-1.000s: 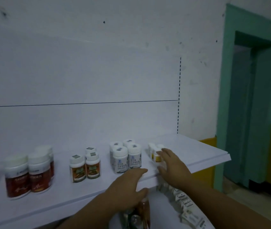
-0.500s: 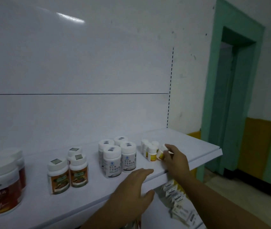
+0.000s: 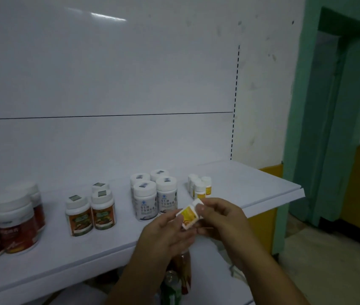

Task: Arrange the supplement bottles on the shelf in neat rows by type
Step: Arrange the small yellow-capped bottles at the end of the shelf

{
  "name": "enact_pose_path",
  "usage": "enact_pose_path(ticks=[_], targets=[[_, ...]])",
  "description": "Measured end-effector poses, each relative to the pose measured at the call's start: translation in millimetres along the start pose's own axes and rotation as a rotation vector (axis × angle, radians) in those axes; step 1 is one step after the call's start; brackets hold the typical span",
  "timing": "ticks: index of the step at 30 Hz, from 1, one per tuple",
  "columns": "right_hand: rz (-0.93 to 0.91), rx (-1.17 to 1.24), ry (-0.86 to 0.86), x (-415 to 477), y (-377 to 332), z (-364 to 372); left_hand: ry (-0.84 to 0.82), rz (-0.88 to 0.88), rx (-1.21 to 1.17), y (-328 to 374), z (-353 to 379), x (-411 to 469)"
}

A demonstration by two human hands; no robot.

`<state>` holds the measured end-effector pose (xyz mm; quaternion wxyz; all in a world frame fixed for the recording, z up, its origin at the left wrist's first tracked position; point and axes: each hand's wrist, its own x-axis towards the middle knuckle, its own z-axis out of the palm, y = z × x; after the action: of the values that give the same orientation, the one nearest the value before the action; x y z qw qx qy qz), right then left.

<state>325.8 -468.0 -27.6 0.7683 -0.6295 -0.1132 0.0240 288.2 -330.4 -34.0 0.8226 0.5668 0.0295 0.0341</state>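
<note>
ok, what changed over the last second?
The right hand lifted one small yellow-label bottle off the shelf toward the person. The left hand left the shelf edge and now grips it too. The remaining yellow-label bottles, blue-label bottles, orange-label bottles and red jars stayed put.

My left hand and right hand pinch the small yellow-label bottle, tilted. The matching bottles stand clustered upright on the white shelf behind.
</note>
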Motion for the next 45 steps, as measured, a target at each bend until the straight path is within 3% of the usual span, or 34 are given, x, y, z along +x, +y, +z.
enact_pose_path(ticks=[5,10,14,21,31,38,42,45], targets=[[0.001,-0.112,-0.055,-1.0,-10.9,2.1,0.025,0.000,0.008,-2.0,2.5,-10.6],[-0.013,-0.263,-0.152,3.2,-26.3,-0.9,0.028,-0.103,-0.204,1.3,2.4,-14.7],[-0.028,-0.323,-0.232,3.1,-34.1,-1.1,0.008,-0.143,-0.214,1.3,1.7,-15.1],[-0.022,-0.284,-0.260,5.0,-38.1,-4.0,-0.037,-0.175,-0.193,3.6,3.1,-15.0],[-0.111,-0.236,-0.146,9.4,-23.6,0.9,0.047,0.024,-0.234,-3.8,6.2,-10.0],[-0.083,-0.066,-0.164,12.4,-19.6,-6.5,-0.075,-0.101,-0.264,-8.3,4.9,-9.0],[-0.097,-0.121,-0.125,13.9,-17.2,-4.2,-0.024,0.043,-0.254,-13.3,8.2,-6.4],[-0.112,-0.214,-0.121,15.6,-16.0,-2.5,0.116,0.177,-0.128,-18.5,8.0,-1.5]])
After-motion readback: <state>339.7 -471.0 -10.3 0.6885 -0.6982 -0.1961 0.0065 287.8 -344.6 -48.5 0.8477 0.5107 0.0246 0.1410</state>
